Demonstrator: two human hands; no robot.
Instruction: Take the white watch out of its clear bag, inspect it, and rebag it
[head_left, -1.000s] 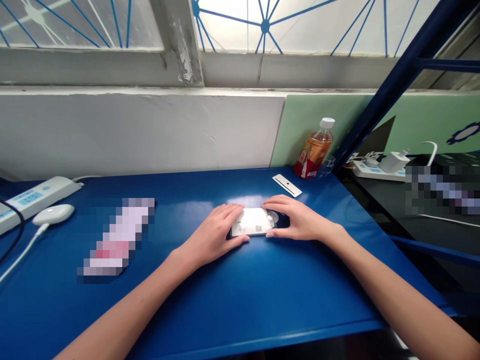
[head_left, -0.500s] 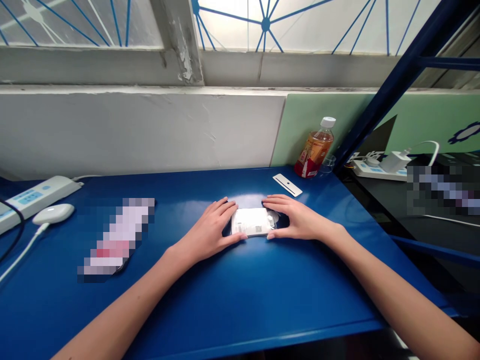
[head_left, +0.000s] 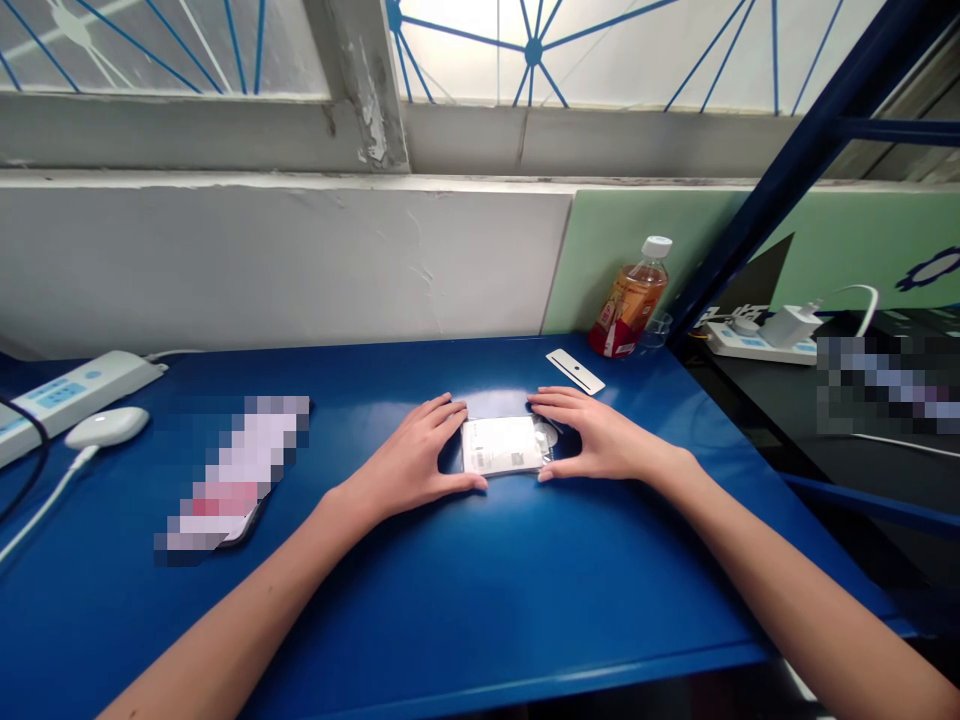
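Observation:
A small white packet (head_left: 504, 446), printed with labels and wrapped in clear plastic, lies flat on the blue table (head_left: 480, 600). At its left end is my left hand (head_left: 420, 450), thumb and fingers spread around the corners with slight gaps. On the other side, my right hand (head_left: 592, 435) curves around the packet's right end, thumb apart from the fingers. A whitish round item (head_left: 548, 434) shows in the plastic there, partly shaded by that hand. Neither hand grips the packet.
Behind my right hand lies a white slotted strip (head_left: 575, 371), with a drink bottle (head_left: 630, 298) farther back. A blurred phone (head_left: 240, 475), a white power strip (head_left: 79, 395) and a white corded device (head_left: 107, 428) are at left. A blue metal post (head_left: 780, 190) rises at right.
Both hands have eased slightly outward from the packet, their fingertips and thumbs leaving its edges. The packet has stayed in nearly the same place.

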